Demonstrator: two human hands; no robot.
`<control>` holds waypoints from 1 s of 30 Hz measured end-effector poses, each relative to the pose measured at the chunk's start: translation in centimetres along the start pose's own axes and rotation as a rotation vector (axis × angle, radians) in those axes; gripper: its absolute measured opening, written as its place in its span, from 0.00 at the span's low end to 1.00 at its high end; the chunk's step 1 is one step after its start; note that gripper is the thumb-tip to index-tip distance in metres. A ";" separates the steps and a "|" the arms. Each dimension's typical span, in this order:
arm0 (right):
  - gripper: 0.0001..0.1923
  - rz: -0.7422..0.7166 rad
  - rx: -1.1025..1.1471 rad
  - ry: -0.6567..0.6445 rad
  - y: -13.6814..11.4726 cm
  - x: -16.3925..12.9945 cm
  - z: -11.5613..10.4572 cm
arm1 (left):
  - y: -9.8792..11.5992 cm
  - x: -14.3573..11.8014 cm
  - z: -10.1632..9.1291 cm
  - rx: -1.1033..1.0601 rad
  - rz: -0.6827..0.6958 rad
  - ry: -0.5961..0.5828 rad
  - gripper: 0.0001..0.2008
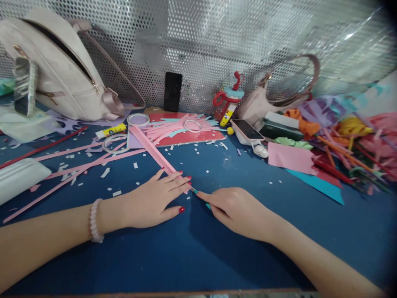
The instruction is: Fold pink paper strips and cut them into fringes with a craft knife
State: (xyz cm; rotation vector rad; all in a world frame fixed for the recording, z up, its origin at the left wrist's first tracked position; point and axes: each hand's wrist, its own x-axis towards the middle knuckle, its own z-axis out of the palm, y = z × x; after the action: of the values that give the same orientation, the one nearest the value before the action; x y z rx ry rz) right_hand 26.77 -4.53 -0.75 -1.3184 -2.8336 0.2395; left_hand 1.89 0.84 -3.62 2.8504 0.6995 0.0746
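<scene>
Head view, left hand (151, 200) splayed on strip (154, 150), right hand (237, 209) curled

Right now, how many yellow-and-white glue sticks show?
2: left glue stick in front of the beige backpack, right glue stick by the red-handled cup. Others may be hidden.

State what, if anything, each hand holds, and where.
The left hand presses the pink strip near its lower end; whether the right hand grips anything cannot be told.

Pale pink beaded bracelet (94, 220); left hand (150, 201) red-nailed, right hand (241, 212) teal-nailed
</scene>
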 end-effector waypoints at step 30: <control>0.21 -0.071 -0.034 -0.013 1.9 -0.3 -0.5 | -1.2 -0.8 -1.1 0.000 0.167 0.013 0.24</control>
State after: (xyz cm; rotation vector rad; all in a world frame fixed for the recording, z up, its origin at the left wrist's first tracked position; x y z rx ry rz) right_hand 28.42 -3.50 -0.47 -1.2239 -2.9006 0.2007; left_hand 0.57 1.74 -2.80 2.9047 0.4628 0.1188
